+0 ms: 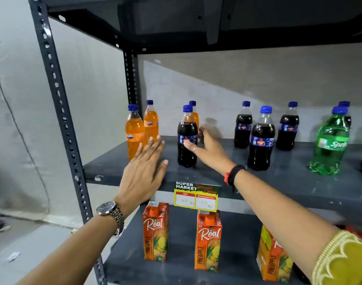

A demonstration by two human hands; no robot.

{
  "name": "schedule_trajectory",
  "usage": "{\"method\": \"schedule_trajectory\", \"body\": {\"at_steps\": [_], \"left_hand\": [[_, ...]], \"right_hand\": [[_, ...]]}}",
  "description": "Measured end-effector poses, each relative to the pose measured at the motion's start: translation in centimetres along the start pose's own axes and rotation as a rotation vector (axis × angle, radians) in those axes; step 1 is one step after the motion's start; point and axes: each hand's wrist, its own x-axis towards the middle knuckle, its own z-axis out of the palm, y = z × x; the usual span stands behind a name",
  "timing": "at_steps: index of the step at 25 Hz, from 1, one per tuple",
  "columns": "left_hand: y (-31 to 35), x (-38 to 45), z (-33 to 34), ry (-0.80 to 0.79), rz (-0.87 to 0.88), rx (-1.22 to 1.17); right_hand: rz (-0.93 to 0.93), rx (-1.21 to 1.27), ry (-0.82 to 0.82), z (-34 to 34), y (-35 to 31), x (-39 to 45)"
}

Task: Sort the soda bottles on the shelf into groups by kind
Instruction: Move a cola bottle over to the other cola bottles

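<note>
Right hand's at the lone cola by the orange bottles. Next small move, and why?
Probably close the right hand on the dark cola bottle and carry it right to the three colas. It stands alone among the orange bottles, with one orange bottle behind it. The fingers are spread at its label, not yet gripping. The left hand is open and empty.

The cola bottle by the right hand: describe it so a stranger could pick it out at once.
On the middle shelf, look left to the orange bottles beside the upright post. The cola bottle stands just right of them, above the price tag, with the right hand at its label. It is the only dark bottle there; the other colas stand grouped further right.
</note>
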Motion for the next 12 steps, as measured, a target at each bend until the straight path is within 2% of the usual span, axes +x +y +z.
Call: {"method": "schedule_trajectory", "body": {"at_steps": [3, 6, 12], "left_hand": [[0.5, -0.1, -0.1, -0.027, 0.013, 0.004], [2.0, -0.3, 0.2, -0.038, 0.031, -0.011], [5.9, 0.4, 1.8, -0.088, 0.098, 0.042]], "right_hand": [[0.088, 0.109, -0.021, 0.8, 0.3, 0.6], [0.063, 0.079, 0.029, -0.2, 0.7, 0.1], [-0.017, 0.1, 0.074, -7.1, 1.1, -6.1]]}}
